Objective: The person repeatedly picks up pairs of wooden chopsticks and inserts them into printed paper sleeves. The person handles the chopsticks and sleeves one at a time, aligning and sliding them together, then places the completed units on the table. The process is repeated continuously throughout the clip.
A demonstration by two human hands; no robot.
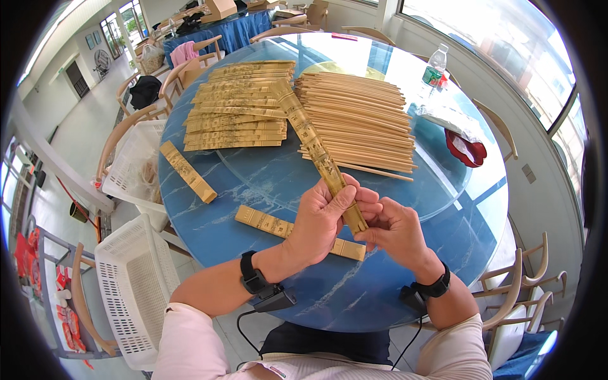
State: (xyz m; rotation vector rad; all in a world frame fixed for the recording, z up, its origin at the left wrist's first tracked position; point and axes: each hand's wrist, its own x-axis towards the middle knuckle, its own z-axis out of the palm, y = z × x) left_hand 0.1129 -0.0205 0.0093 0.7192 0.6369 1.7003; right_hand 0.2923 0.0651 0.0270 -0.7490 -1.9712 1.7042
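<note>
A long gold paper chopstick sleeve (309, 134) with dark print slants up and away from me above the table. My left hand (322, 212) is closed around its lower part, thumb on top. At the near end, my right hand (402, 235) pinches the sleeve between thumb and fingers. Whether chopsticks are inside it, I cannot tell. Beneath my left wrist lies another gold sleeve (261, 220), partly hidden by the arm. Beyond my hands, a fanned pile of gold sleeves (237, 107) sits left of a broad pile of bare wooden chopsticks (358, 120).
One more gold sleeve (188, 172) lies at the blue round table's (221, 180) left edge. A plastic bottle (436, 66), a white plastic packet (449, 120) and a red dish (465, 149) stand at right. White baskets (136, 285) and wooden chairs (525, 278) surround the table.
</note>
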